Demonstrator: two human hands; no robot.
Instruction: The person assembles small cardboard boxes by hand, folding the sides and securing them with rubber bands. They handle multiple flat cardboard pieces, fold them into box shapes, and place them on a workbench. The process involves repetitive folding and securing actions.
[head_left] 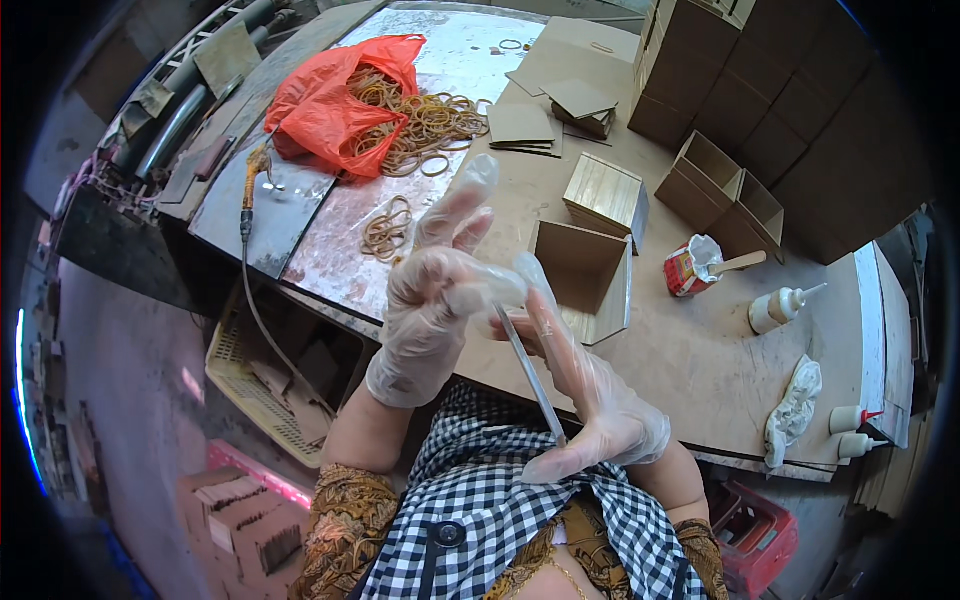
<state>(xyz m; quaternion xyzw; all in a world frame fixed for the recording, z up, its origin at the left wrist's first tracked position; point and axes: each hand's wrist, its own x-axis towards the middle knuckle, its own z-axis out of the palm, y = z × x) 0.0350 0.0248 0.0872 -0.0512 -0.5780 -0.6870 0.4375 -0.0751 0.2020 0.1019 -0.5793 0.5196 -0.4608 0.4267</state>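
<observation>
Both hands wear clear plastic gloves. My right hand (pixel 590 390) grips a thin flat panel (pixel 532 375), seen nearly edge-on, its thumb at the near end and its fingers at the far end. My left hand (pixel 430 305) is beside the panel's far end, two fingers pointing up and apart, another digit stretched across toward the right fingertips. Whether that digit touches the panel I cannot tell. Just beyond the hands an open brown box (pixel 590 275) stands on the table (pixel 700 380). Behind it is a light wooden block-like piece (pixel 605 195), perhaps stacked panels.
A red bag (pixel 310 110) spills rubber bands (pixel 430 125) at the far left. Flat panels (pixel 525 125) and stacked boxes (pixel 770 110) are at the back. On the right are a tub with a stick (pixel 690 268), a squeeze bottle (pixel 775 310) and a crumpled cloth (pixel 795 410).
</observation>
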